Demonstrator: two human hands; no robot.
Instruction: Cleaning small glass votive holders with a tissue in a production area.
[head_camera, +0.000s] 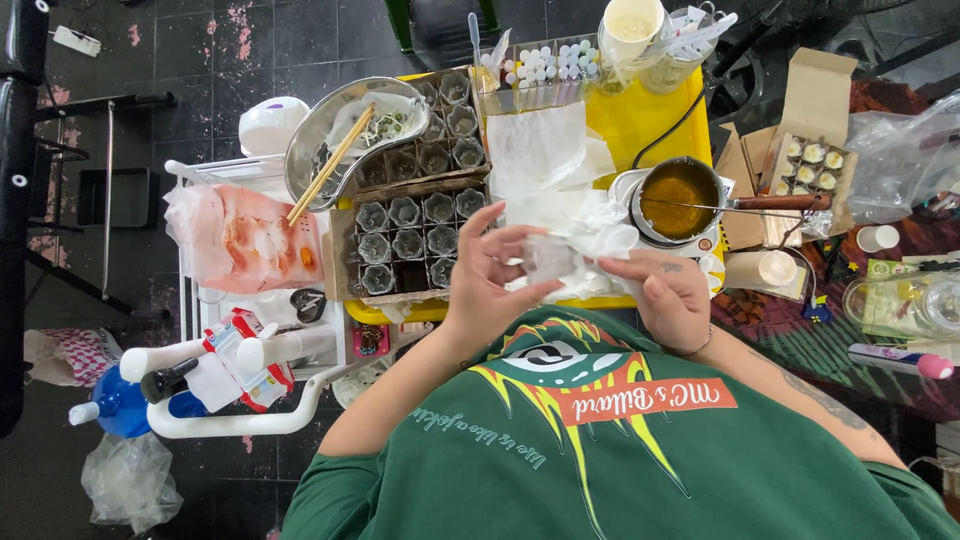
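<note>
My left hand (488, 272) and my right hand (668, 296) are both closed on a crumpled white tissue (575, 252) over the near edge of a yellow tray table (645, 118). The left fingers pinch one end of it, and the right hand grips the other end from the side. Just left of my left hand stands a cardboard crate (412, 242) of small glass cups. A flat white sheet of paper (540, 150) lies behind the tissue.
A small pan of amber liquid (678, 198) with a wooden handle sits right of my hands. A metal tray with chopsticks (345, 145) rests at the back left. Tubes and a cup (630, 25) stand at the far edge. A white cart with bottles (215, 380) is at left.
</note>
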